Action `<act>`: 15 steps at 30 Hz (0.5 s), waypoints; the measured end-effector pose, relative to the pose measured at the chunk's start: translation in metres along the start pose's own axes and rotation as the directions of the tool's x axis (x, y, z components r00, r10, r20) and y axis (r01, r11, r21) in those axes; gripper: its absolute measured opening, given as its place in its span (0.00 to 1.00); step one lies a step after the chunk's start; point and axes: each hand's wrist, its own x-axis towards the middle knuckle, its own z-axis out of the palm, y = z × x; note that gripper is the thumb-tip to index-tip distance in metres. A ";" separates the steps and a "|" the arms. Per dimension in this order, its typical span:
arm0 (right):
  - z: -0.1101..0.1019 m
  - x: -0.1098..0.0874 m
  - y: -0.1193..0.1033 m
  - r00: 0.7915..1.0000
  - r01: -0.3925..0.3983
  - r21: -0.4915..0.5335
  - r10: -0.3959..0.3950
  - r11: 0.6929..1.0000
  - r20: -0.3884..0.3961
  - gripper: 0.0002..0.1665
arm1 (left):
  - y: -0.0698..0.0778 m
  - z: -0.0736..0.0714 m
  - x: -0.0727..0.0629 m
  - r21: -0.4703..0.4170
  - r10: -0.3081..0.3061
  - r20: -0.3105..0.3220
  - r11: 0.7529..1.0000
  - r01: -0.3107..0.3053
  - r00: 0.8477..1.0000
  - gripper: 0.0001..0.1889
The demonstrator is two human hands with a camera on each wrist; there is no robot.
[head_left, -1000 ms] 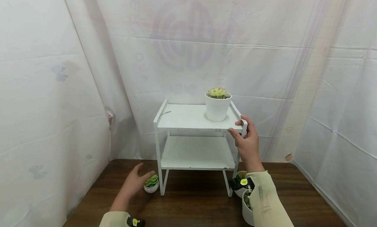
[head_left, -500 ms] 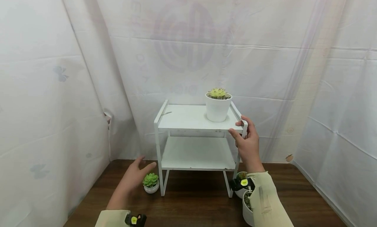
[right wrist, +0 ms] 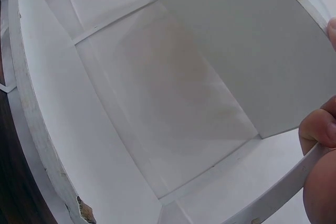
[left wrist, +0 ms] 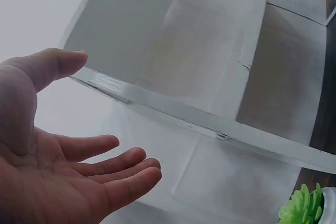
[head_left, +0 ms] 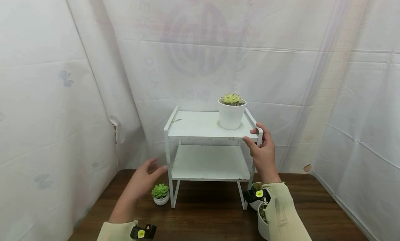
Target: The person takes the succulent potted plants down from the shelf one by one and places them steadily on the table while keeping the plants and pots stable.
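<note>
A white two-tier shelf rack (head_left: 209, 161) stands on the dark wooden table. With fingers and thumb bent round it, my right hand (head_left: 262, 152) grips the rack's front right corner near the top board; the right wrist view shows those fingers (right wrist: 320, 127) at the frame. My left hand (head_left: 143, 178) is in the air beside the rack's left front leg, fingers spread, nothing held. In the left wrist view the thumb (left wrist: 63, 62) and fingers lie apart near the leg; I cannot tell whether they touch it. On the top board sits a white pot with a yellow-green succulent (head_left: 231, 112).
A small bright green succulent in a white pot (head_left: 160, 194) stands by the left leg. At the right leg, two white potted plants (head_left: 263, 222) are partly hidden by my right forearm. White curtains (head_left: 200, 60) hang behind and on both sides of the table (head_left: 206, 216).
My left hand has risen a little, away from the small green succulent and towards the rack's left leg. The right hand keeps its grip, and the rack looks unmoved.
</note>
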 end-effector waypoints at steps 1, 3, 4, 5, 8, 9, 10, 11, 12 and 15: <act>0.000 0.000 0.000 1.000 -0.001 -0.001 0.001 1.000 0.000 0.37 | 0.001 0.000 0.000 -0.007 -0.001 0.000 1.000 0.001 1.000 0.45; 0.000 0.000 0.000 1.000 -0.002 -0.003 0.002 1.000 0.000 0.37 | 0.002 -0.001 -0.001 -0.029 -0.002 0.001 1.000 0.002 1.000 0.45; 0.000 0.000 0.000 1.000 -0.005 -0.002 0.005 1.000 0.001 0.37 | 0.002 -0.001 -0.002 -0.039 -0.001 0.003 0.999 0.001 1.000 0.45; 0.000 0.001 0.000 1.000 -0.005 0.001 0.005 1.000 0.002 0.38 | 0.003 -0.002 -0.002 -0.045 0.001 0.005 0.999 -0.001 1.000 0.45; 0.000 0.001 0.002 1.000 -0.005 0.002 0.005 1.000 0.002 0.38 | 0.008 -0.003 -0.005 -0.060 0.018 0.009 0.998 -0.017 1.000 0.43; -0.001 0.002 0.003 1.000 -0.004 0.005 0.004 1.000 0.002 0.38 | 0.010 -0.004 -0.006 -0.062 0.023 0.009 0.998 -0.022 1.000 0.43; -0.001 0.002 0.006 1.000 -0.004 0.006 0.004 1.000 0.002 0.38 | 0.012 -0.004 -0.008 -0.066 0.029 0.011 0.997 -0.028 1.000 0.42; -0.001 0.003 0.008 1.000 -0.002 0.006 0.002 1.000 0.001 0.38 | 0.015 -0.005 -0.009 -0.070 0.034 0.012 0.997 -0.033 0.999 0.42; -0.002 0.004 0.010 1.000 -0.002 0.004 0.002 1.000 -0.001 0.38 | 0.017 -0.005 -0.010 -0.074 0.041 0.012 0.996 -0.040 0.999 0.42; -0.003 0.007 0.019 1.000 0.003 0.001 -0.003 1.000 -0.004 0.38 | 0.024 -0.006 -0.012 -0.087 0.060 0.013 0.995 -0.058 0.998 0.42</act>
